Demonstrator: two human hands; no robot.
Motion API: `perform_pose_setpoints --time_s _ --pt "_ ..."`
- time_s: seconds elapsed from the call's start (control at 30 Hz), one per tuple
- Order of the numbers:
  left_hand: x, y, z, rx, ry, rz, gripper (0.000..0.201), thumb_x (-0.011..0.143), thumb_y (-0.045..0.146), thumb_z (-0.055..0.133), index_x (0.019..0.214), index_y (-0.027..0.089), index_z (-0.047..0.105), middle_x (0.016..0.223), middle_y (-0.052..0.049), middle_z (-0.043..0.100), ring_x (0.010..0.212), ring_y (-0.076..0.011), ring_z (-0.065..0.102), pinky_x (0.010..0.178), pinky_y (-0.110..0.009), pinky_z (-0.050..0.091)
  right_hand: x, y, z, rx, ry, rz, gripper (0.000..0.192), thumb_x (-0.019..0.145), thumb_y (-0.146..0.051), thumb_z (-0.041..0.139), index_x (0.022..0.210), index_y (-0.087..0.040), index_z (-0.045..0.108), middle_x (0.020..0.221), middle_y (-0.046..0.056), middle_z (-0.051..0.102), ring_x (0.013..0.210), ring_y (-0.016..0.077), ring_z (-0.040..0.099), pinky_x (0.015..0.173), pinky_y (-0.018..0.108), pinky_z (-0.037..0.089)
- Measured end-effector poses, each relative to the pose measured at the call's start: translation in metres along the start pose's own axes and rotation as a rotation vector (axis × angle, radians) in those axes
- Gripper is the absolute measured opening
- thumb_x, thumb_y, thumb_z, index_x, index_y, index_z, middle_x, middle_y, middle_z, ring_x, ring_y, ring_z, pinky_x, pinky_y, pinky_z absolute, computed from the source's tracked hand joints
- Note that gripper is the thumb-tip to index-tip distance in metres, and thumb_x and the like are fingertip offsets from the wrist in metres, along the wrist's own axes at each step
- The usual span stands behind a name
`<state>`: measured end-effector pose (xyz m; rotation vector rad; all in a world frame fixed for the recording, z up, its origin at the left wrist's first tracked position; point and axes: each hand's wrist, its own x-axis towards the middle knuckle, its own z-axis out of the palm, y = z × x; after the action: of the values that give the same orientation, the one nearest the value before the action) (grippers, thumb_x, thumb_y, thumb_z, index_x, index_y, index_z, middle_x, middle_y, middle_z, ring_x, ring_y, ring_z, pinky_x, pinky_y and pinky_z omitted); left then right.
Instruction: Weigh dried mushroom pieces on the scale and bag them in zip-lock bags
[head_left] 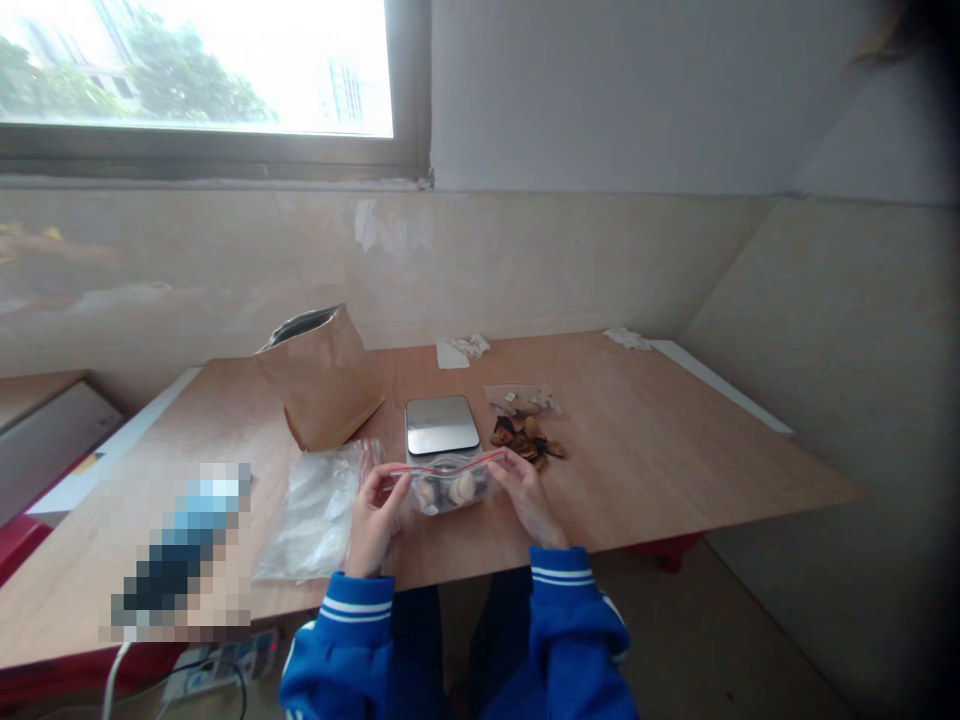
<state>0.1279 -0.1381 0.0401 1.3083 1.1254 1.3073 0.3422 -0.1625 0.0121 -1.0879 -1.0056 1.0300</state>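
Brown paper bag (322,375) — beside it, a scale (441,424); empty plastic bags (319,510).

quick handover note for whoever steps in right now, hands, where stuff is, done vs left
Left hand and right hand each pinch an end of the small zip bag at its red seal strip, just above the table.
Bag holds a few pale and dark pieces.
Scale behind it is bare.
Loose dark pieces and another filled bag lie right of the scale.
Brown paper bag stands open; empty bags lie left.
Whether the seal is shut cannot be told.
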Motion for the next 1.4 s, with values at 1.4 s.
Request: perform_pose_setpoints --time_s 1.4 --pt "0.001 -0.001 -0.005 0.276 -0.144 0.054 0.029 0.077 0.045 0.069 0.085 0.018 0.075 0.091 -0.007 0.073 0.089 -0.0212 0.066 0.083 -0.031 0.050 -0.002 -0.003 0.016 -0.038 -0.103 -0.070 0.021 0.074 -0.039 0.073 0.079 -0.020 0.069 0.079 0.000 0.068 0.077 0.0157 0.063 0.073 0.026 0.050"
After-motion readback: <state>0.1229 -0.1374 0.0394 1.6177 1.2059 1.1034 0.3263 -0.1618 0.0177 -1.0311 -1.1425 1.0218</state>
